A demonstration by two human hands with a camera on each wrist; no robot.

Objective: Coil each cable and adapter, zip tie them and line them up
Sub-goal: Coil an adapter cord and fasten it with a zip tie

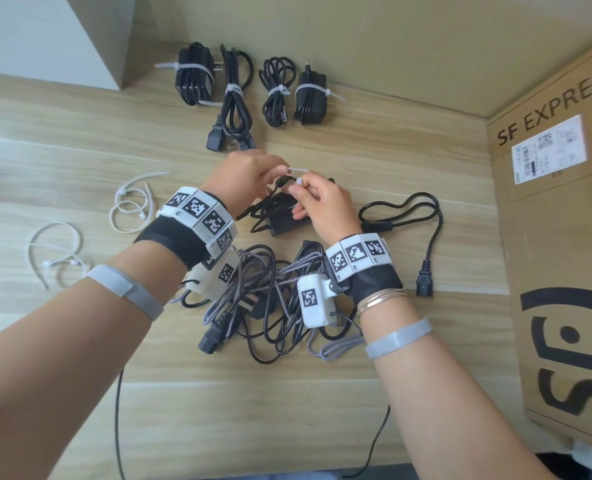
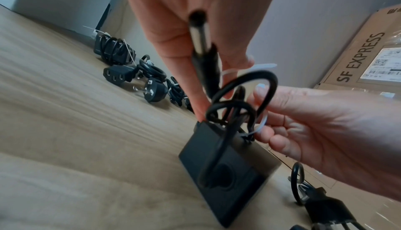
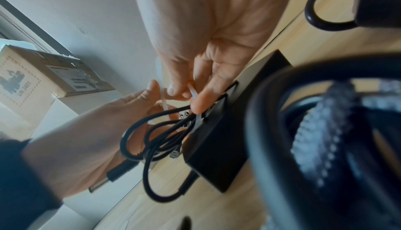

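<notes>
A black power adapter (image 1: 284,225) with its thin cable coiled on top lies on the wooden table (image 1: 80,140), between my hands. A white zip tie (image 1: 296,169) loops round the coil. My left hand (image 1: 280,171) pinches the tie's tail end. My right hand (image 1: 296,188) pinches the tie's other end just beside it. In the left wrist view the cable's barrel plug (image 2: 200,33) sticks up along my left palm above the adapter (image 2: 223,165). In the right wrist view my right fingertips (image 3: 199,100) pinch the tie (image 3: 193,94) over the cable coil (image 3: 156,130).
Several tied black bundles (image 1: 234,95) lie in a row along the back wall. Loose white zip ties (image 1: 132,202) lie at the left. A tangle of black and braided cables (image 1: 270,299) sits under my wrists, a black power cord (image 1: 409,216) to the right. A large cardboard box (image 1: 557,237) stands on the right.
</notes>
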